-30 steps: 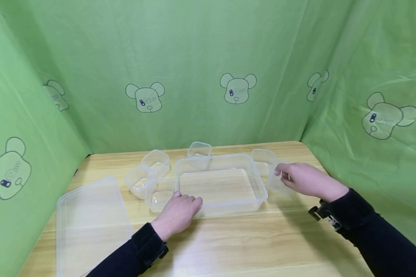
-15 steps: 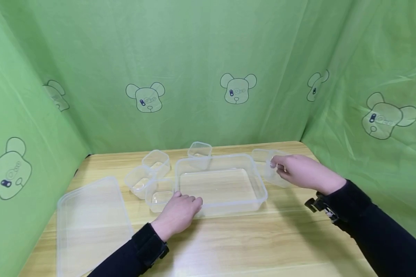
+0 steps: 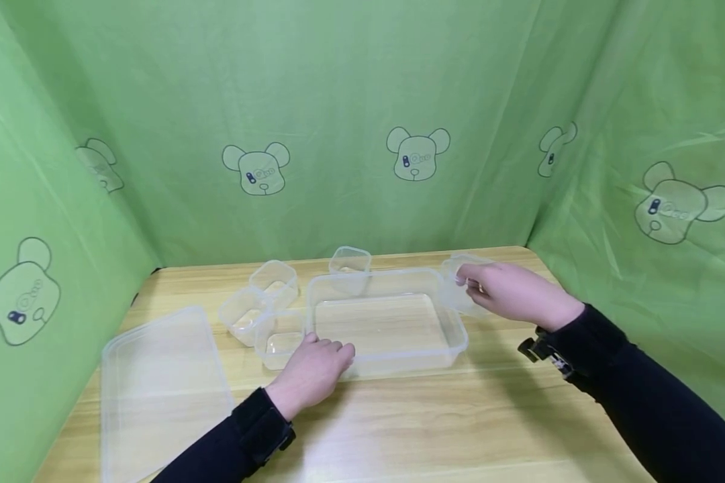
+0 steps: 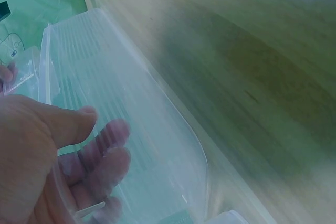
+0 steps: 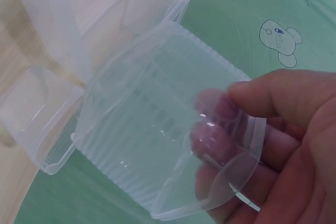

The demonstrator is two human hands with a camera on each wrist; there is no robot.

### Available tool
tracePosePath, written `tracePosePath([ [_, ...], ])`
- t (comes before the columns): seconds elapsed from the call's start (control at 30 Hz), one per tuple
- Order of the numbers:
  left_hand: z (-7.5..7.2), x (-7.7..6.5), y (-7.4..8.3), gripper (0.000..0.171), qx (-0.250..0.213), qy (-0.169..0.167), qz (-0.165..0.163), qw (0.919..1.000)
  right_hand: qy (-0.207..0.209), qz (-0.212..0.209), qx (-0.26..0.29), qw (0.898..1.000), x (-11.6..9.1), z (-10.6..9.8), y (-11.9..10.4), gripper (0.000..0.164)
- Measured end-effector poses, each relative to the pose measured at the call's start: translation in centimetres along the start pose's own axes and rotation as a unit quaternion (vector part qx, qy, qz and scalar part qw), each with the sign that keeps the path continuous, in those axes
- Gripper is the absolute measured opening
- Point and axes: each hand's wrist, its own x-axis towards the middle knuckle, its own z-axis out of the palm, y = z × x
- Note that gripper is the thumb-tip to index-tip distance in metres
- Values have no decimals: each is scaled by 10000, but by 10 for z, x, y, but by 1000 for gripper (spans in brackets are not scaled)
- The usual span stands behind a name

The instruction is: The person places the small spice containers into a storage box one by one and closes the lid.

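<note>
My left hand [image 3: 314, 369] grips the near left wall of a large clear plastic container [image 3: 399, 363], which stands on the table. In the left wrist view the thumb is on one side of that wall and the curled fingers [image 4: 107, 166] show through it. My right hand [image 3: 513, 288] pinches a small clear plastic container [image 5: 152, 119] by its rim, at the right end of the large one. It is tilted in the right wrist view. Another small container [image 5: 47, 114] lies behind it, mostly covered by it in the head view.
Left of the large container stand several small clear containers, such as this one [image 3: 272, 282], and one [image 3: 349, 260] is behind it. A large flat clear lid [image 3: 163, 396] lies at the table's left. Green cloth [image 3: 350, 100] walls in the wooden table [image 3: 435, 429] at the back and sides.
The right hand has moved left with the small container, which now overlaps the other small one and the right end of the large container. The left hand keeps its grip.
</note>
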Motion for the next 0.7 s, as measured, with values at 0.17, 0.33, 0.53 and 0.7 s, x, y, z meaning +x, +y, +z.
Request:
tracePosePath([
  [0.17, 1, 0, 0, 17, -7, -32, -21, 10000, 49, -95, 10, 9999, 8, 3, -4, 16],
  [0.33, 0, 0, 0, 17, -6, -30, -47, 10000, 69, -202, -73, 9997, 18, 7, -6, 16],
  [0.53, 0, 0, 0, 17, 21, -17, -54, 10000, 176, -359, -127, 9991, 28, 16, -10, 16],
  [0.7, 0, 1, 0, 17, 36, 4, -23, 10000, 244, -554, -184, 9980, 34, 27, -11, 16],
])
